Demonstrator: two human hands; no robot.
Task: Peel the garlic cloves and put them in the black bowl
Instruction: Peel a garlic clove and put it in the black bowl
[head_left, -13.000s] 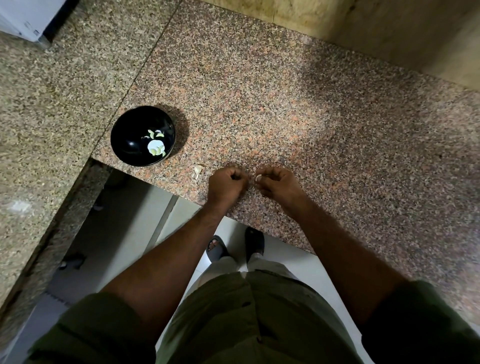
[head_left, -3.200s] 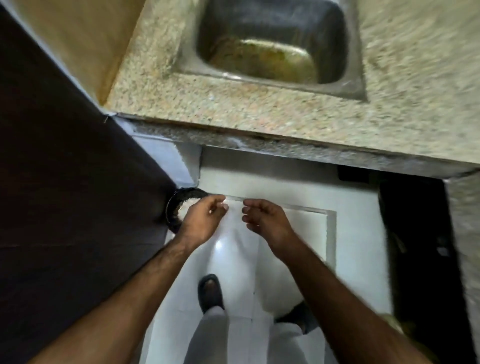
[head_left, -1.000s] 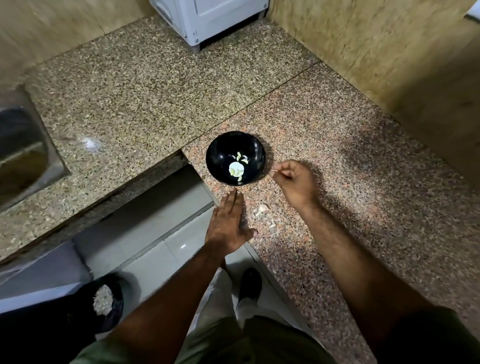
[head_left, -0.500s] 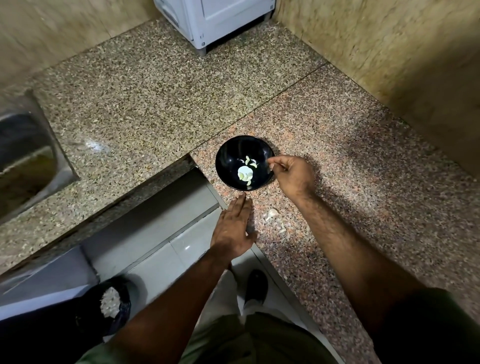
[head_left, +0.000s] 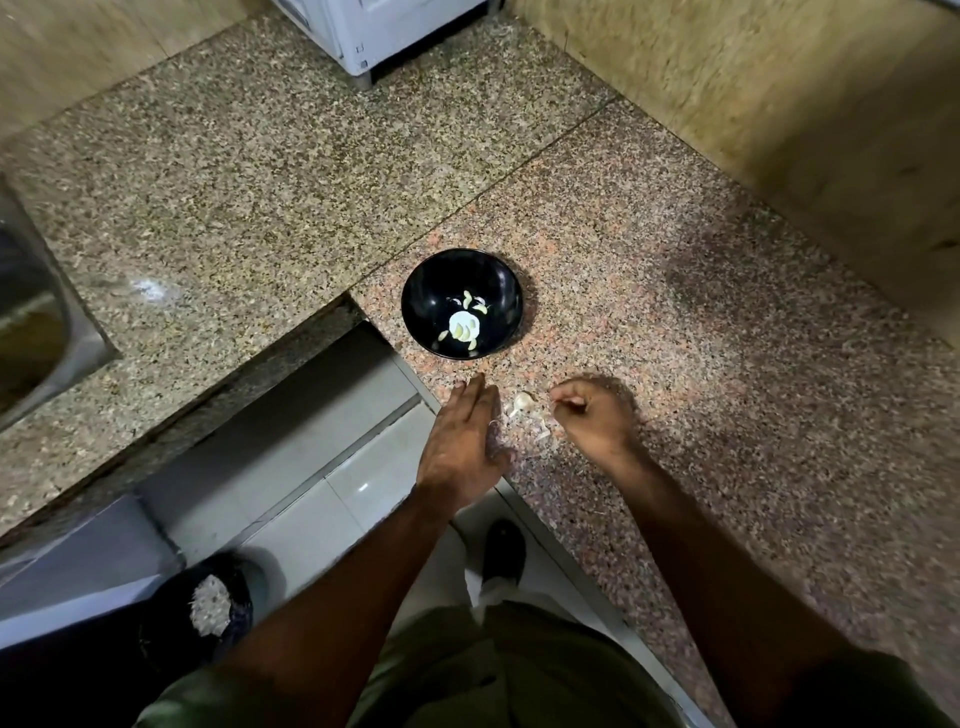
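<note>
The black bowl (head_left: 432, 280) stands on the reddish granite counter near its inner corner, with several peeled garlic cloves (head_left: 464, 326) lying in its bottom. Just below the bowl, an unpeeled garlic clove (head_left: 522, 401) and a smaller pale piece (head_left: 542, 429) lie on the counter between my hands. My left hand (head_left: 464, 441) rests flat on the counter edge with straight fingers pointing at the bowl. My right hand (head_left: 592, 415) hovers right of the loose clove, blurred, its fingers curled with nothing visible in them.
A steel sink (head_left: 28, 322) is set in the counter at far left. A white appliance (head_left: 384, 31) stands at the back, and a tan wall (head_left: 779, 104) runs along the right. On the floor below sits a dark bin (head_left: 208, 608) holding white peels.
My right hand has pulled back from over the bowl, down to the counter beside the loose clove. My left hand has stayed flat on the counter edge.
</note>
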